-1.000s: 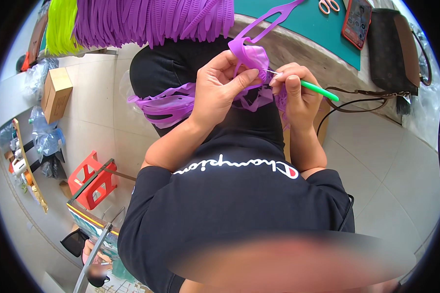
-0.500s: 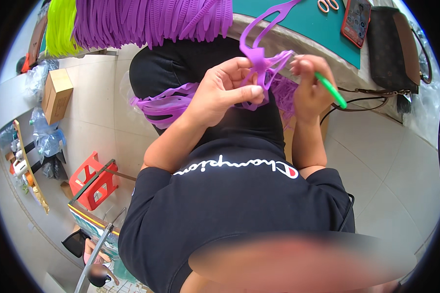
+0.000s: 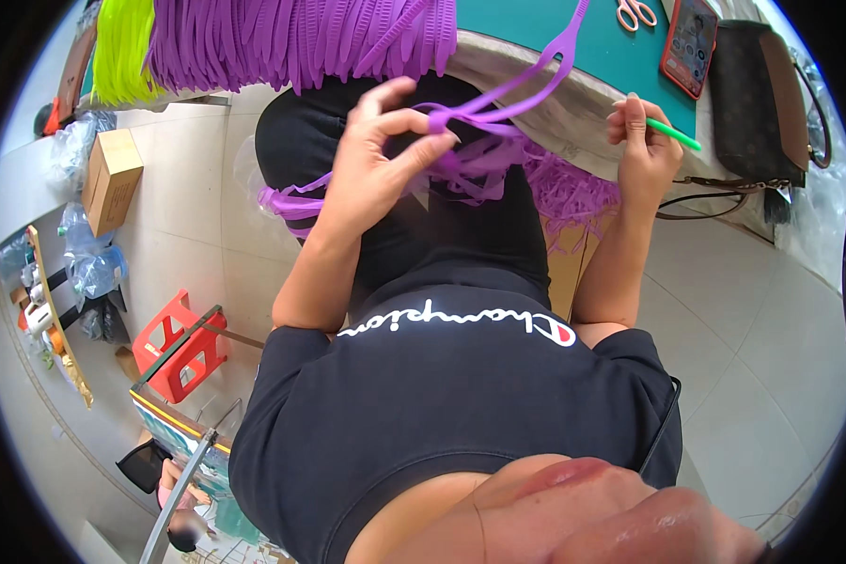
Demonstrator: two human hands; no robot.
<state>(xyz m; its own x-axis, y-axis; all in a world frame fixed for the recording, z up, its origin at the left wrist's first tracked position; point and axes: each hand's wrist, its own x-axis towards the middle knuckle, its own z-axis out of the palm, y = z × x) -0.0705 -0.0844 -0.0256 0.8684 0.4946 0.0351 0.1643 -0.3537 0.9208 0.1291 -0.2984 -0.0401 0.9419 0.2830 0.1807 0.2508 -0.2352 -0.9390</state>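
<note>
My left hand (image 3: 371, 164) pinches a purple rubber strap (image 3: 536, 85) between thumb and index finger, its other fingers raised. The strap splits into two bands with a slot between them and runs up and right over the table edge. My right hand (image 3: 646, 141) is closed around a slim green pen-like tool (image 3: 675, 134), away from the strap; the tool's working tip is hidden by the fingers. More purple straps (image 3: 296, 204) lie across my lap under the left hand. A heap of thin purple trimmings (image 3: 573, 188) sits to the right of my knees.
Many ribbed purple straps (image 3: 301, 42) and yellow-green ones (image 3: 124, 52) hang over the table's front edge. On the green mat (image 3: 508, 19) are pink-handled scissors (image 3: 637, 13) and a red-cased phone (image 3: 689, 47). A brown bag (image 3: 757, 103) stands right; a red stool (image 3: 180, 348) left.
My right hand has moved right, away from the strap, with the green tool. The left hand has shifted left and turned, and the strap now stretches out to its right.
</note>
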